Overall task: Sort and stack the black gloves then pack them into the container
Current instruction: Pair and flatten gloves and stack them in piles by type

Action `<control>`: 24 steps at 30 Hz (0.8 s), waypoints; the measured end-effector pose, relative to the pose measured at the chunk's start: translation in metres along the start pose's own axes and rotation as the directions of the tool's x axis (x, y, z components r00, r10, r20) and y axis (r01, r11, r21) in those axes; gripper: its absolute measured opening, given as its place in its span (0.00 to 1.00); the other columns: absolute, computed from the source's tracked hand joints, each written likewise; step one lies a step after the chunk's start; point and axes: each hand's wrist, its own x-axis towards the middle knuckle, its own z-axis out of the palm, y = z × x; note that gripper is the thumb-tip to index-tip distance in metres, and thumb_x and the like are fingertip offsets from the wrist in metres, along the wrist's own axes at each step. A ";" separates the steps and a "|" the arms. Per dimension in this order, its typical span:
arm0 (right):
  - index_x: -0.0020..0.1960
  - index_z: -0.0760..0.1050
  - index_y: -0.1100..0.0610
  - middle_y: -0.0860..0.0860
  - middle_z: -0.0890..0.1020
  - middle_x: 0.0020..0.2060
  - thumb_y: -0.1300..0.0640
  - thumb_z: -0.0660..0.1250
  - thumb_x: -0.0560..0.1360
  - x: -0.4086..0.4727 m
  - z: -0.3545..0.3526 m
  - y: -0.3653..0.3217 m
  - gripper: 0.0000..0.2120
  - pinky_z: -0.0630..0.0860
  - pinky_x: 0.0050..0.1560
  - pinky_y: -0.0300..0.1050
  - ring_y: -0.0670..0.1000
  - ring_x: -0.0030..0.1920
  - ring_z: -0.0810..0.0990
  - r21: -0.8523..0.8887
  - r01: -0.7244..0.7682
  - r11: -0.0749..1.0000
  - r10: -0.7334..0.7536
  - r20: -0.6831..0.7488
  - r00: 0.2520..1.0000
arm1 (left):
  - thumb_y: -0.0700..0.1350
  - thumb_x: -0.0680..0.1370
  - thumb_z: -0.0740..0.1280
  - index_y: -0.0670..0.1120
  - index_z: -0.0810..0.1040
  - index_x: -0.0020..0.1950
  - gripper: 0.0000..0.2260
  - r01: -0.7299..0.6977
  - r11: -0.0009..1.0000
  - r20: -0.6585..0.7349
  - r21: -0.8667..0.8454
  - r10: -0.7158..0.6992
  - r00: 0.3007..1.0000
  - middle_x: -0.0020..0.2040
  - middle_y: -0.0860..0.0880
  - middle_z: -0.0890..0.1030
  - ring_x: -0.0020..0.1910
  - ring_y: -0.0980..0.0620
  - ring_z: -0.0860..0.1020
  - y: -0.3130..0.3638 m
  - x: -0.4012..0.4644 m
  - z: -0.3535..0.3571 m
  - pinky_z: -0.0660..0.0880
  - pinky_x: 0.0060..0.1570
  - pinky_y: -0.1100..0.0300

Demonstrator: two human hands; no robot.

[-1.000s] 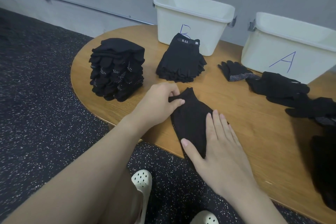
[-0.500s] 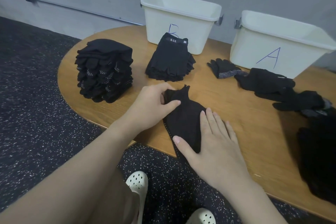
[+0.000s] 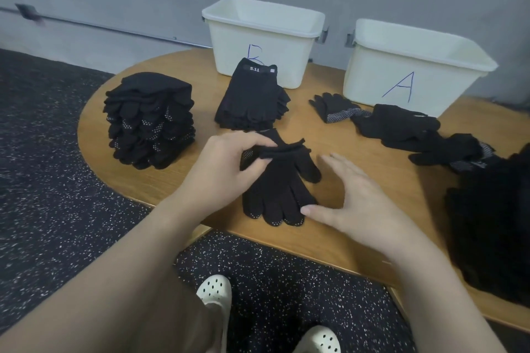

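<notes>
Head view: the left hand (image 3: 226, 163) pinches the cuff end of a dotted knit glove pair (image 3: 279, 183), lifting it a little, probably to square the cuffs before stacking. The right hand (image 3: 352, 195) is open with fingers spread, its thumb touching the glove fingertips near the table's near edge (image 3: 329, 249), seemingly to steady them. Those fingertips lie close to the edge, so a careless tug could drag them off.

At far left stands the tall stack of dotted gloves (image 3: 149, 120), the likely home for this pair; bare wood between it and the left hand gives room to carry the pair across. The shorter stack of fingerless gloves (image 3: 252, 97) leans against bin B (image 3: 263, 37). Bin A (image 3: 413, 66) sits far right, with unsorted gloves (image 3: 401, 126) trailing from it to a dark heap (image 3: 493, 223) at the right edge, which crowds that side.
</notes>
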 end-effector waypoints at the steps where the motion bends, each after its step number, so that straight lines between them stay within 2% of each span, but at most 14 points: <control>1: 0.83 0.54 0.42 0.40 0.56 0.82 0.42 0.79 0.70 0.001 -0.001 0.002 0.50 0.53 0.81 0.44 0.42 0.81 0.53 0.050 0.034 0.998 -0.033 -0.028 0.999 | 0.39 0.77 0.74 0.50 0.86 0.56 0.10 -0.025 0.999 0.004 0.030 0.024 1.000 0.51 0.59 0.85 0.52 0.57 0.82 0.002 -0.003 0.000 0.79 0.57 0.49; 4: 0.80 0.59 0.36 0.38 0.60 0.80 0.47 0.80 0.70 0.005 0.001 0.004 0.46 0.56 0.75 0.36 0.37 0.77 0.58 0.123 0.150 0.981 -0.134 -0.127 0.983 | 0.40 0.76 0.75 0.49 0.86 0.57 0.11 -0.070 0.993 0.015 0.090 0.069 0.998 0.52 0.56 0.85 0.53 0.57 0.80 0.004 -0.010 0.000 0.77 0.60 0.48; 6: 0.76 0.65 0.35 0.37 0.63 0.77 0.50 0.79 0.71 0.008 0.004 0.001 0.39 0.57 0.73 0.33 0.35 0.74 0.60 0.132 0.220 0.966 -0.199 -0.160 0.967 | 0.41 0.75 0.75 0.49 0.86 0.57 0.11 -0.085 0.988 0.033 0.132 0.082 0.996 0.52 0.54 0.86 0.54 0.56 0.80 0.004 -0.013 0.001 0.76 0.61 0.52; 9: 0.69 0.77 0.40 0.39 0.71 0.71 0.52 0.78 0.73 0.010 0.010 -0.001 0.26 0.66 0.76 0.52 0.44 0.72 0.69 0.114 0.323 0.940 -0.297 -0.198 0.934 | 0.44 0.75 0.72 0.48 0.86 0.58 0.12 -0.102 0.967 0.052 0.234 0.092 0.994 0.52 0.53 0.86 0.53 0.53 0.81 0.006 -0.019 0.003 0.74 0.60 0.56; 11: 0.66 0.80 0.42 0.39 0.74 0.67 0.53 0.77 0.74 0.010 0.013 -0.002 0.22 0.68 0.74 0.56 0.45 0.70 0.72 0.093 0.352 0.931 -0.328 -0.209 0.921 | 0.44 0.74 0.72 0.48 0.86 0.58 0.13 -0.096 0.952 0.055 0.291 0.084 0.995 0.51 0.52 0.86 0.51 0.51 0.82 0.009 -0.022 0.006 0.75 0.58 0.55; 19: 0.57 0.86 0.47 0.40 0.82 0.55 0.55 0.76 0.75 0.012 0.022 -0.002 0.11 0.76 0.61 0.59 0.46 0.58 0.79 -0.018 0.416 0.909 -0.409 -0.229 0.883 | 0.45 0.74 0.70 0.47 0.86 0.56 0.12 -0.117 0.914 0.090 0.389 0.089 0.992 0.47 0.52 0.86 0.48 0.49 0.80 0.013 -0.025 0.015 0.77 0.49 0.52; 21: 0.55 0.86 0.46 0.37 0.82 0.52 0.55 0.75 0.76 0.011 0.023 -0.001 0.09 0.75 0.62 0.58 0.44 0.55 0.80 -0.027 0.420 0.907 -0.416 -0.205 0.886 | 0.48 0.74 0.69 0.47 0.86 0.55 0.12 -0.120 0.914 0.121 0.387 0.079 0.990 0.46 0.54 0.86 0.47 0.49 0.80 0.015 -0.027 0.015 0.76 0.48 0.51; 24: 0.53 0.85 0.45 0.36 0.81 0.48 0.54 0.74 0.76 0.011 0.024 -0.001 0.07 0.73 0.64 0.56 0.44 0.53 0.79 -0.039 0.424 0.905 -0.424 -0.178 0.888 | 0.54 0.74 0.67 0.48 0.85 0.47 0.12 -0.076 0.933 0.120 0.351 0.035 0.992 0.42 0.56 0.83 0.44 0.52 0.78 0.019 -0.029 0.012 0.74 0.47 0.51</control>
